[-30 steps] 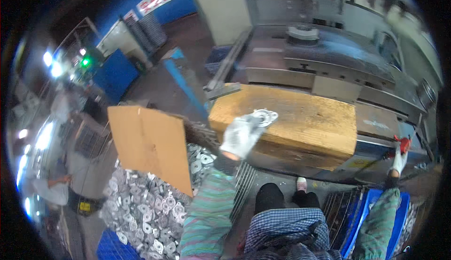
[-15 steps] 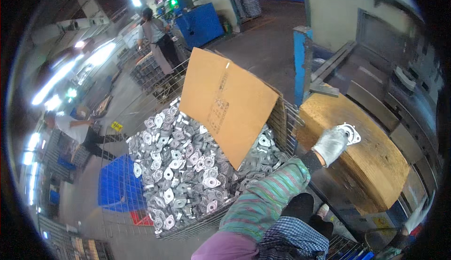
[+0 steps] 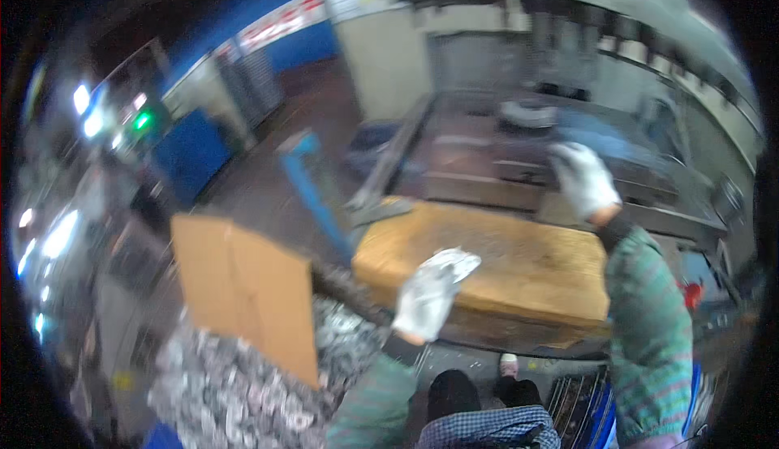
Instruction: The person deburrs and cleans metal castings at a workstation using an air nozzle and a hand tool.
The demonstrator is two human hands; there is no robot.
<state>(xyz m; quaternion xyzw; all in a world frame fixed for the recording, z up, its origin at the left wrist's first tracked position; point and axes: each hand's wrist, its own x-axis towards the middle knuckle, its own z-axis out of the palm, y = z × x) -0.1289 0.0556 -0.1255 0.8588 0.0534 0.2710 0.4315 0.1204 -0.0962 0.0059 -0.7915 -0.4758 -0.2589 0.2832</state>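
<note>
My left hand [image 3: 424, 305], in a white work glove, is closed on a silvery metal flange part [image 3: 463, 263]. It holds the part just above the near edge of a worn wooden block [image 3: 503, 256]. My right hand [image 3: 581, 180], gloved too, reaches beyond the block toward the dark bed of a machine [image 3: 462, 153]. A round metal piece [image 3: 527, 115] sits on that bed, up and left of the right fingertips. Those fingers are smeared by motion, and whether they hold anything is unclear.
At the lower left is a heap of metal parts [image 3: 235, 384], with a cardboard sheet [image 3: 243, 287] standing in it. A blue post [image 3: 315, 197] rises left of the wooden block. Blue-edged racks [image 3: 586, 404] stand low by my legs.
My view has swung right toward the machine. The left hand, with the flange part, now appears nearer the block's front edge. My right hand has come out over the machine bed.
</note>
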